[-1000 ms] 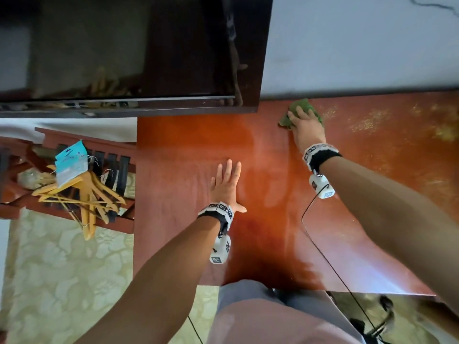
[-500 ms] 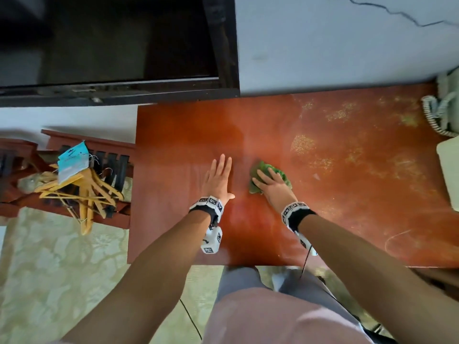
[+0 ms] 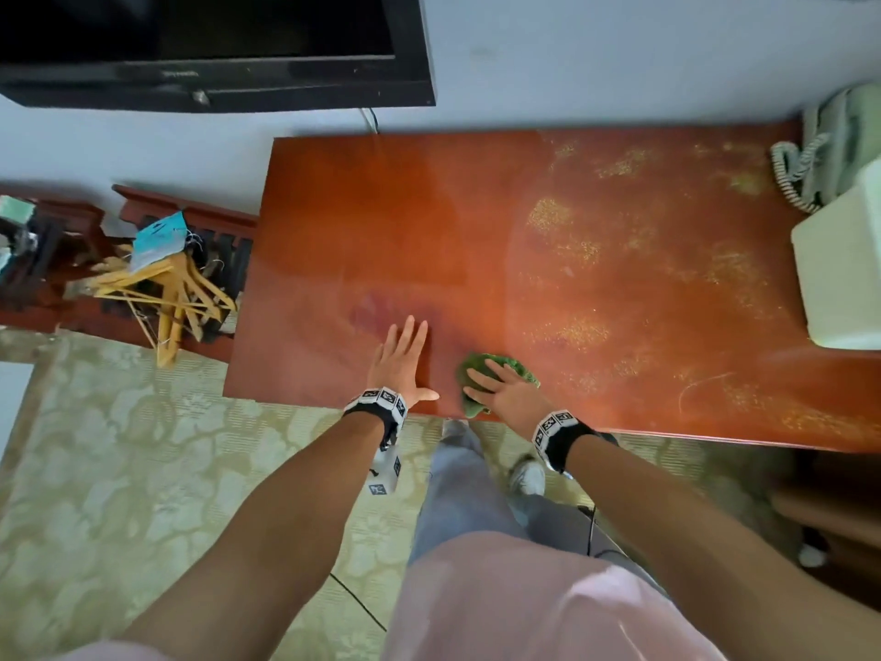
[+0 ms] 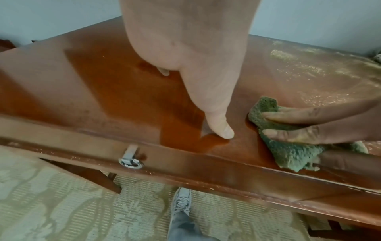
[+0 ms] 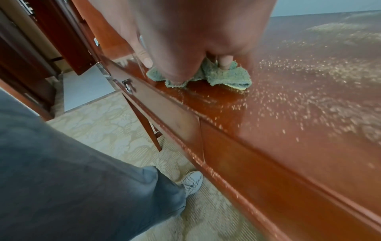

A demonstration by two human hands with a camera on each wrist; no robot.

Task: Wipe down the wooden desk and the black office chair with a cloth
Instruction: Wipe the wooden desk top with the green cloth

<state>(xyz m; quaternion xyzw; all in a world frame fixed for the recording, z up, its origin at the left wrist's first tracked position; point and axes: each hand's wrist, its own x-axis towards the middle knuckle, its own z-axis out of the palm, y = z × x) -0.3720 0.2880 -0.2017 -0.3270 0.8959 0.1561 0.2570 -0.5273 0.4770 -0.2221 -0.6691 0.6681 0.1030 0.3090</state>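
Both hands are lying on the reddish-brown polished wooden bench [image 3: 476,221] near its front edge. Left hand [image 3: 403,362] is resting palm-down with its fingers straight and spread, thumb [image 4: 218,127] pointing sideways toward the other hand, holding nothing. Right hand [image 3: 505,393] is pressing flat, with fingers extended, on the crumpled green terry cloth [image 3: 500,364], which is lying on the bench just beside the left hand, one corner [image 4: 292,161] reaching the front edge. Pale yellowish dust patches [image 3: 572,240] are covering the bench surface to the right of the cloth, while the surface to its left is looking glossy. A metal ring drawer pull [image 4: 131,161] is hanging on the bench front below the left hand. At the right end of the bench, a pale green corded telephone [image 3: 829,150] and a white box-shaped object [image 3: 844,264] are standing. A black flat-screen television [image 3: 214,50] is hanging on the wall, and yellow wooden clothes hangers [image 3: 171,298] are lying on a low rack to the left. The person's grey-trousered leg and white sneaker [image 5: 191,181] are standing on a patterned beige carpet [image 3: 119,469].
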